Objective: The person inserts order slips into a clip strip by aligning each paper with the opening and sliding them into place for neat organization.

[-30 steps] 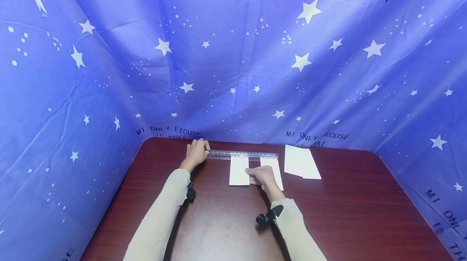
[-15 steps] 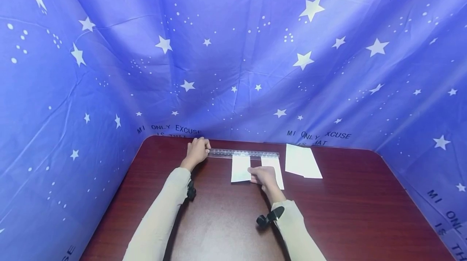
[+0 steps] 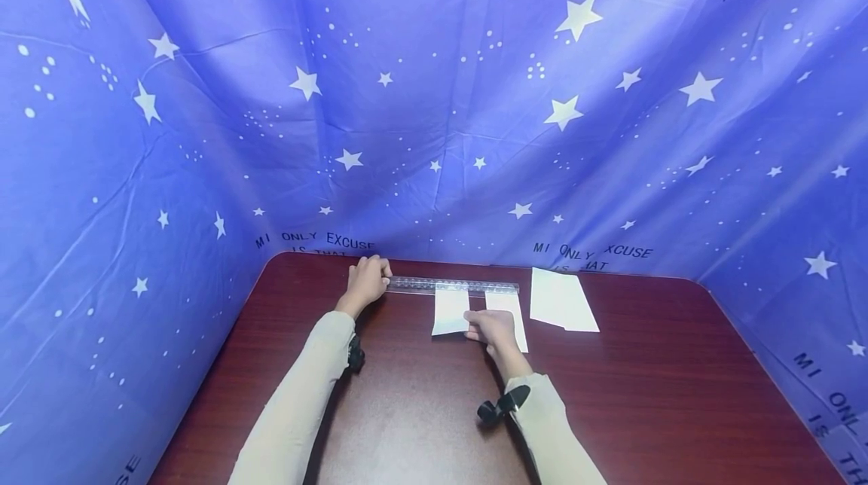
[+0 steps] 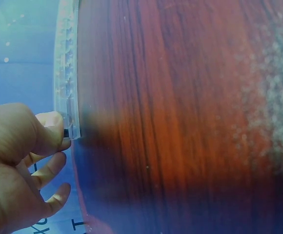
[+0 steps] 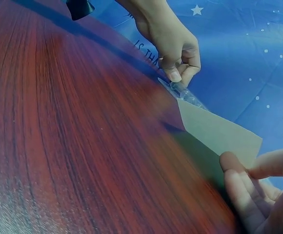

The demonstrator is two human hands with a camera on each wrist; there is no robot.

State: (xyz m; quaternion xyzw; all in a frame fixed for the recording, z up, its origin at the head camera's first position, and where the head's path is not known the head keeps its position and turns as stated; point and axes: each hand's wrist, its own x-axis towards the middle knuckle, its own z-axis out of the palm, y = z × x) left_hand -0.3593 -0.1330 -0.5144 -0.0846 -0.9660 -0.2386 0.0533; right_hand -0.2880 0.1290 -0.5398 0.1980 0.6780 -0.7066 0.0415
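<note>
Over on the left, a blue star-printed cloth [image 3: 102, 169] is hanging beside the red-brown table [image 3: 407, 402], and it is also covering the back and the right side. A pale sleeve [image 3: 294, 402] with a black wrist device [image 3: 356, 355] at its cuff is lying across the tabletop. At its end, the left hand [image 3: 367, 279] is pinching the left end of a clear ruler [image 3: 414, 285], thumb pressing on the plastic. That ruler is running rightward near the table's far edge. Next along, a white card [image 3: 450, 312] is tilting, its near edge sitting raised off the wood and its far edge meeting the ruler; whether over or under it, I am not managing to tell. The right hand [image 3: 493, 329] is holding this card by its right side, thumb and fingers closing narrowly on it. Partly hidden by that hand, a second card [image 3: 503, 303] is lying flat, its far edge meeting the ruler. Farther right, white sheets [image 3: 561, 300] are overlapping on the table, just beside the ruler's right end.
</note>
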